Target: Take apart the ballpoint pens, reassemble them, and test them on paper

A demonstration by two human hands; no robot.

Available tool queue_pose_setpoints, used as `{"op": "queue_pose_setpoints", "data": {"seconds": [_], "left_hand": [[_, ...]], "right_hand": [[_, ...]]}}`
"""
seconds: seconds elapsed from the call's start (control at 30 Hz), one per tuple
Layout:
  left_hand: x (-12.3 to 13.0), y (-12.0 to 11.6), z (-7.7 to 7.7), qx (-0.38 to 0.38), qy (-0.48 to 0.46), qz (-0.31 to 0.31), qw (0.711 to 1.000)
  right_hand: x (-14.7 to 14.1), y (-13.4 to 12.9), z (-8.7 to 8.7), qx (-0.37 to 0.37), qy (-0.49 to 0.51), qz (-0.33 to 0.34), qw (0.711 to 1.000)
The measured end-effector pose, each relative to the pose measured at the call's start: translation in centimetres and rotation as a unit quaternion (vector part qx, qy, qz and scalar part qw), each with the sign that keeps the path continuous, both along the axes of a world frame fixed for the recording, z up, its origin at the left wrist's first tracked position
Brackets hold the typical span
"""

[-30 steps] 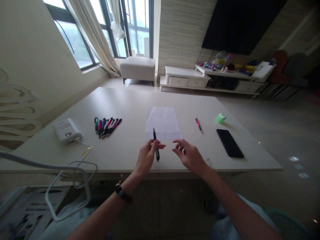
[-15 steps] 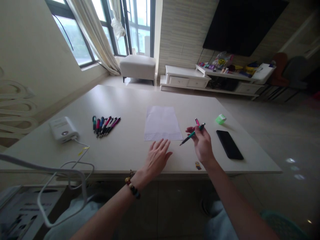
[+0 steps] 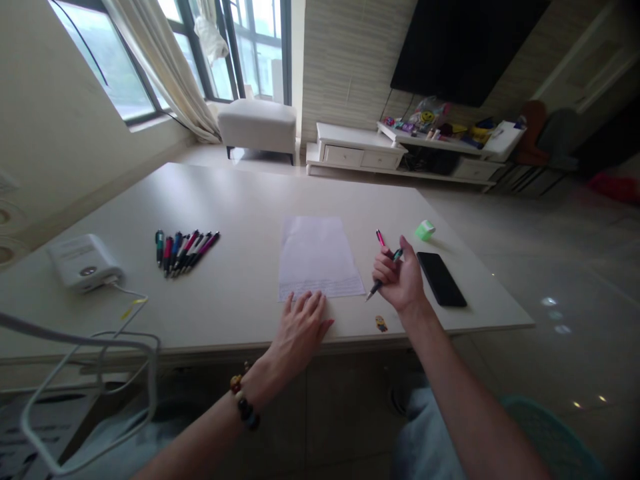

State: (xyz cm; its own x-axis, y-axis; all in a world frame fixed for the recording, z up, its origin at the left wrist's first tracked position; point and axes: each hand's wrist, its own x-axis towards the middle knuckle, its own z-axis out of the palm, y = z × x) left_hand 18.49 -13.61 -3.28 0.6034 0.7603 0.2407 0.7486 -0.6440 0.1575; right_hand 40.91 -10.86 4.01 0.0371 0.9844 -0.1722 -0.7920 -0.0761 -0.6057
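A sheet of paper (image 3: 317, 250) lies on the white table, with rows of small writing along its near edge. My left hand (image 3: 303, 330) rests flat at that edge, fingers stretched out, fingertips on the paper. To the right of the sheet, my right hand (image 3: 400, 277) is closed around a green and black pen (image 3: 378, 287); its tip points down and left, and the fingers hide its middle. Just beyond this hand lies a pink pen (image 3: 381, 237), partly covered. A small cartoon sticker (image 3: 381, 324) is on the table below the right hand.
Several pens (image 3: 186, 252) lie in a group on the left, near a white power bank (image 3: 86, 261) with a cable (image 3: 131, 291). At right are a black phone (image 3: 441, 279) and a small green and white object (image 3: 425, 230). The table's front edge (image 3: 350, 339) runs below my hands.
My right fingers have curled in around the pen, and its tip now points more steeply down. My left fingertips have come onto the paper's near edge. The whole view has shifted.
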Motion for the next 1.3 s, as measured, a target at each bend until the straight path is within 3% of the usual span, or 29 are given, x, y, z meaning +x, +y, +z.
{"op": "queue_pose_setpoints", "data": {"seconds": [0.17, 0.27, 0.4, 0.57, 0.73, 0.83, 1.17, 1.3], "left_hand": [[-0.4, -1.2, -0.1, -0.007, -0.003, -0.025, 1.0], [-0.7, -1.5, -0.6, 0.001, -0.003, -0.042, 0.999], [-1.0, -1.6, -1.0, 0.003, 0.008, -0.049, 0.999], [-1.1, -1.5, -1.1, -0.004, 0.015, -0.052, 0.999], [-1.1, -1.5, -1.3, -0.006, 0.013, -0.051, 0.999], [-1.1, -1.5, -1.3, -0.009, 0.015, -0.052, 0.998], [-0.9, -1.6, -1.2, -0.019, 0.018, -0.052, 0.998], [-0.9, -1.5, -1.2, -0.021, 0.019, -0.051, 0.998]], "right_hand": [[-1.2, 0.3, -0.5, -0.04, -0.19, 0.03, 0.981], [-2.4, 0.4, -1.7, -0.058, -0.343, 0.067, 0.935], [-3.7, 0.7, -3.5, 0.017, -0.498, 0.011, 0.867], [-4.5, 1.5, -5.5, 0.025, -0.527, 0.048, 0.848], [-5.1, 2.3, -7.9, 0.01, -0.589, -0.086, 0.803], [-5.2, 2.7, -8.8, 0.016, -0.627, -0.106, 0.771], [-5.4, 2.8, -9.1, 0.01, -0.675, -0.104, 0.73], [-5.4, 2.9, -9.4, 0.006, -0.669, -0.09, 0.738]]}}
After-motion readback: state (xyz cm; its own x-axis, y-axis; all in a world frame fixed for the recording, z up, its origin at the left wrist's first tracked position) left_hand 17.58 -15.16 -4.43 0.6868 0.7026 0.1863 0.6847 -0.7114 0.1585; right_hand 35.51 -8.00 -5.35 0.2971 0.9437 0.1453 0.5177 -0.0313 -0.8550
